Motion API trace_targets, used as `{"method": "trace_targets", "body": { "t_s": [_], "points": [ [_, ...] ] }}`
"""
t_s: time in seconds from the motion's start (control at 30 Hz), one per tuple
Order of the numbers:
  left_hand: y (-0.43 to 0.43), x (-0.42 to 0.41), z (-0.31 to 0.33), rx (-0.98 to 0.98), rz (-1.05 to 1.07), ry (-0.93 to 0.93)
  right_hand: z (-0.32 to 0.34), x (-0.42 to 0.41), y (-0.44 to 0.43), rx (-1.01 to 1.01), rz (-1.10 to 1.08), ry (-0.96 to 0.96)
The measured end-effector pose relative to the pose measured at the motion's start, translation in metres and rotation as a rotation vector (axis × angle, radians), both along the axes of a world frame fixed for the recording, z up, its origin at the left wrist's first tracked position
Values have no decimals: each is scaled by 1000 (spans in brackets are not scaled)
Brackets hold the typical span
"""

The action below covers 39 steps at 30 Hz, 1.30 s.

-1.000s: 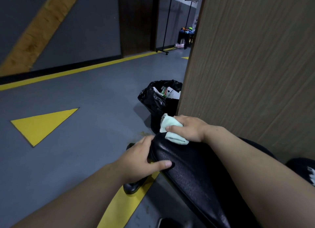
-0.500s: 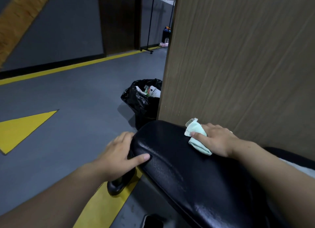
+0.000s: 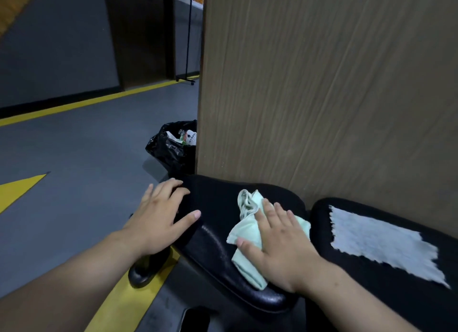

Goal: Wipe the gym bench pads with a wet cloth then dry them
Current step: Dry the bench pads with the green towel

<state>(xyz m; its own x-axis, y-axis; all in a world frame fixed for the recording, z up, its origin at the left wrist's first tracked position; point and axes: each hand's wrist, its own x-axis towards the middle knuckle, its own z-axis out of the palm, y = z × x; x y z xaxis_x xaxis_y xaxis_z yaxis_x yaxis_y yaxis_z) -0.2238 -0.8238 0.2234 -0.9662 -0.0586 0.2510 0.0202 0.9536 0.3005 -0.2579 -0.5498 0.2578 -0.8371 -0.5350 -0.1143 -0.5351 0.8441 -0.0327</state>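
A black padded bench seat (image 3: 218,235) lies in the lower middle of the head view. My right hand (image 3: 280,242) lies flat on a pale green cloth (image 3: 245,228) and presses it onto the seat's top with straight, spread fingers. My left hand (image 3: 161,220) rests over the seat's left end, fingers spread and thumb on the pad's top. To the right sits a second black pad (image 3: 322,212), with a light grey cloth (image 3: 379,240) lying flat on it.
A wood-grain panel (image 3: 322,83) rises directly behind the bench. A black bin bag with rubbish (image 3: 173,148) stands on the grey floor at the panel's left edge. A black bench foot (image 3: 146,269) sits on a yellow floor stripe. A yellow triangle (image 3: 17,190) marks the floor at left.
My right hand has slid the green cloth from the seat's far end toward me and flattened on it. My left hand's grip on the seat's end has loosened. The second pad has come into view.
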Motion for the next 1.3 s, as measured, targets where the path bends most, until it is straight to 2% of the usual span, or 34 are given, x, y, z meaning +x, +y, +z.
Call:
{"method": "trace_targets", "body": {
  "t_s": [0.23,0.33,0.4,0.5,0.6,0.73,0.9,1.13,1.3],
  "points": [
    [75,-2,35,95,-302,71,-7,34,-4,-35,-118,18],
    [98,-4,36,132,-421,72,-8,30,-1,-45,-82,-5],
    [104,-7,35,72,-482,44,-4,27,7,-77,-21,-41],
    [107,-10,35,-69,-479,-16,0,22,23,-153,31,-97],
    [108,-12,39,-250,-448,-99,2,15,33,-145,15,-128],
    [105,-11,43,-348,-347,-218,7,-11,36,-162,58,-147],
    [90,-6,44,-325,-313,-312,18,-32,38,-167,122,-186],
    [84,-7,41,-260,-323,-402,-1,12,53,-143,162,-49],
    [84,-10,48,-153,-326,-490,9,19,69,-189,207,-146]
  ]
}}
